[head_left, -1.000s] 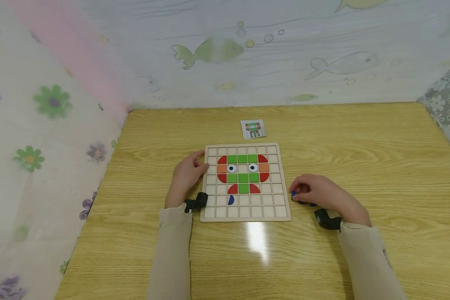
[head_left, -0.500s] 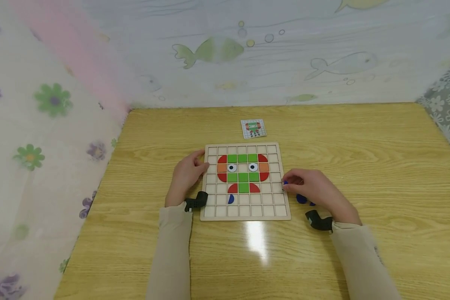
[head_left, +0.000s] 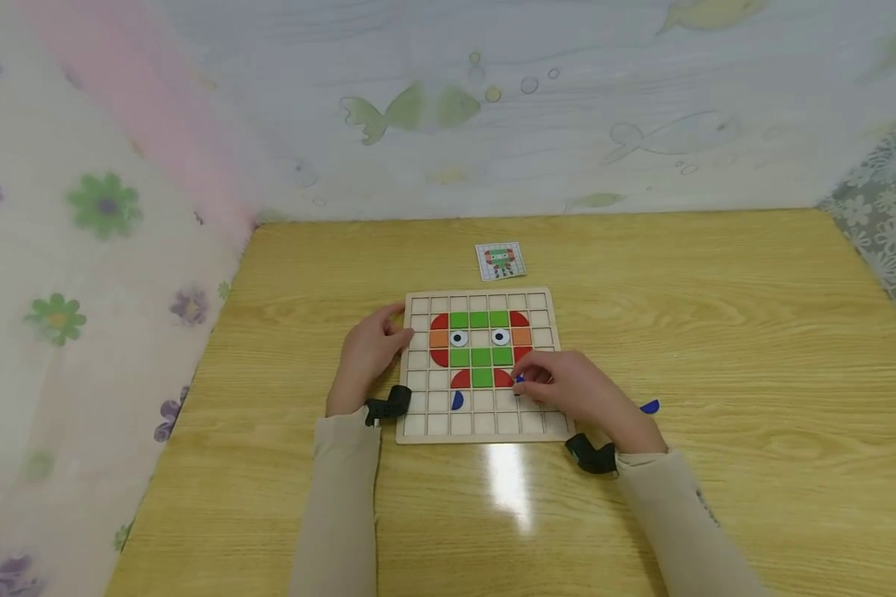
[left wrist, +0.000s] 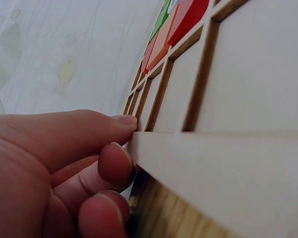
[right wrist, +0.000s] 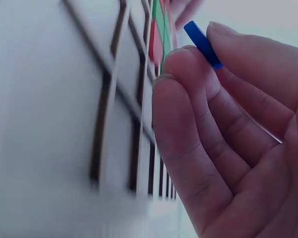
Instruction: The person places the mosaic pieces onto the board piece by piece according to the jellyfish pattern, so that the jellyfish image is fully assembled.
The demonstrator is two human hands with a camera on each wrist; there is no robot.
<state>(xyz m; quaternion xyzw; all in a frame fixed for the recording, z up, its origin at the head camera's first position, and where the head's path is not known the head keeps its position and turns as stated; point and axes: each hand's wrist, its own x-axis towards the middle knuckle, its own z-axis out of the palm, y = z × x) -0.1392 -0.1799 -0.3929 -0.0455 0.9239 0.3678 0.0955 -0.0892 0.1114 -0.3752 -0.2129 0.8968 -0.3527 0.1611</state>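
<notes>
A square wooden grid board [head_left: 560, 427] lies on the table with green, red and orange tiles and two eye discs set in it. My left hand [head_left: 367, 356] holds the board's left edge; in the left wrist view, the thumb [left wrist: 116, 126] touches the rim with the other fingers curled below. Over the board's lower right part, my right hand [head_left: 567, 385] pinches a small blue piece [right wrist: 203, 44] between thumb and fingertips. The piece shows edge-on, so its full outline is hidden. One blue half-round piece [head_left: 458, 400] sits in a cell below the left red tile.
Behind the board lies a small picture card [head_left: 500, 261] with a similar coloured figure on a grid. Another blue piece [head_left: 650, 406] lies on the table, partly behind the right forearm. Patterned cloth hangs along the back and left.
My right hand has moved left from the loose blue pieces to over the board, carrying one blue piece. My left hand has stayed at the board's edge.
</notes>
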